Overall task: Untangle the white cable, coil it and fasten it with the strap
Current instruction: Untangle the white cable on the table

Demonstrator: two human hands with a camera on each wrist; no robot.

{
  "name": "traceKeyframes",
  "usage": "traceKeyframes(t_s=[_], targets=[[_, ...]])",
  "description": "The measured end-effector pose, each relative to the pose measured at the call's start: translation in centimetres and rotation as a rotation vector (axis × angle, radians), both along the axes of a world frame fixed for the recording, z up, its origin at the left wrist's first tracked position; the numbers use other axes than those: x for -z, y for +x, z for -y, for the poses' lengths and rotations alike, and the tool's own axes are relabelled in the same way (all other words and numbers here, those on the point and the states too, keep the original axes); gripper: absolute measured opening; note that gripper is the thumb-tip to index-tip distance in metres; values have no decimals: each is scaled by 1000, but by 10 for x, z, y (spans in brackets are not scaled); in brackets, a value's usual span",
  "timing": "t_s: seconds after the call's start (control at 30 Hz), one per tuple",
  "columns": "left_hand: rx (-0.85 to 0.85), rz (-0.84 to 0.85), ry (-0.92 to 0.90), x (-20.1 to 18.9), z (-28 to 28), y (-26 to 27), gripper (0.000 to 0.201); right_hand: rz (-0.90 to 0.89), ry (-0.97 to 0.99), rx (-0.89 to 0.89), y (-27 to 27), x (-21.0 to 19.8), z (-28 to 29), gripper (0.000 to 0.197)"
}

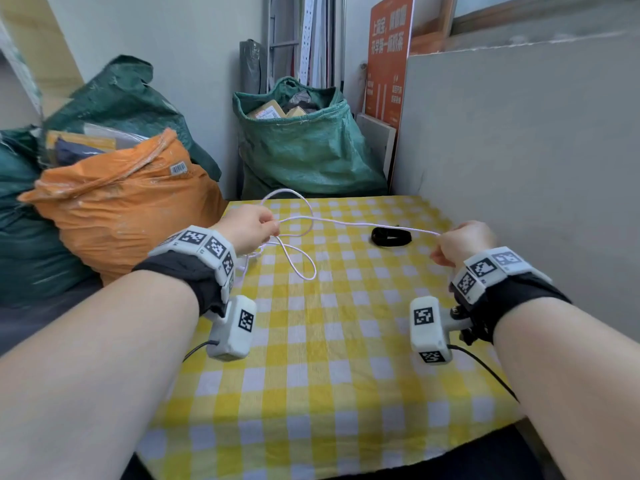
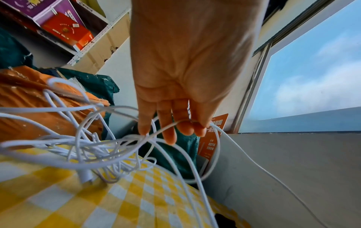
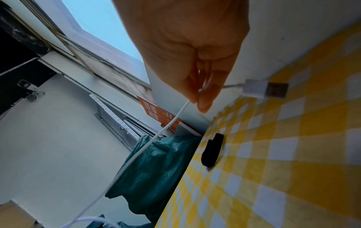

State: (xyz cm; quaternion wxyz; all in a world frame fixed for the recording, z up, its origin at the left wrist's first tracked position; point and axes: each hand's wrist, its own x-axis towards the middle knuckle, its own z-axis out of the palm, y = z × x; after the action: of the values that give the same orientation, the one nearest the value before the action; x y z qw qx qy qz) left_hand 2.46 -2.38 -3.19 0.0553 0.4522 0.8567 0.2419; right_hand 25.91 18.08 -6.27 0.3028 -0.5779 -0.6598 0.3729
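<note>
A thin white cable [image 1: 356, 222] stretches taut between my two hands above the yellow checked table [image 1: 311, 341]. My left hand [image 1: 251, 228] pinches it at the table's far left, with loose loops [image 1: 298, 261] hanging below. In the left wrist view my left hand [image 2: 171, 129] has the cable [image 2: 109, 154] across its fingers, and a tangled bundle hangs beneath. My right hand [image 1: 453, 245] pinches the cable near its end; in the right wrist view my right hand [image 3: 201, 94] grips the cable [image 3: 148, 143] and the white USB plug [image 3: 255, 89] sticks out behind it. The black strap [image 1: 391, 236] lies on the table under the taut cable.
An orange sack [image 1: 121, 202] and green sacks [image 1: 304, 143] stand off the table's left and far sides. A grey board [image 1: 519, 150] runs along the right edge. An orange sign [image 1: 388, 64] leans behind it.
</note>
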Motion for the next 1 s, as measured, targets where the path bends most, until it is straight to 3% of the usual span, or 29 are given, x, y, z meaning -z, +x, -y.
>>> traceKeyframes(t_s=[0.17, 0.3, 0.43, 0.53, 0.73, 0.87, 1.0], targets=[[132, 46, 19, -7, -10, 18, 21, 60, -1, -259, -18, -19, 33, 9], [240, 85, -6, -8, -24, 35, 20, -78, 140, -531, -48, -28, 67, 33], [319, 164, -12, -6, -31, 46, 21, -26, 193, -753, -65, -34, 85, 14], [312, 157, -55, -4, -31, 44, 22, 34, 285, -648, -64, -31, 77, 16], [91, -77, -133, 4, -16, 12, 16, 98, 377, -306, -43, -27, 43, 24], [35, -101, 26, 2, -15, 0, 17, 149, 322, -157, -35, -22, 26, 23], [44, 7, 273, -13, -28, 4, 16, 199, 224, -221, -43, -18, 27, 26]])
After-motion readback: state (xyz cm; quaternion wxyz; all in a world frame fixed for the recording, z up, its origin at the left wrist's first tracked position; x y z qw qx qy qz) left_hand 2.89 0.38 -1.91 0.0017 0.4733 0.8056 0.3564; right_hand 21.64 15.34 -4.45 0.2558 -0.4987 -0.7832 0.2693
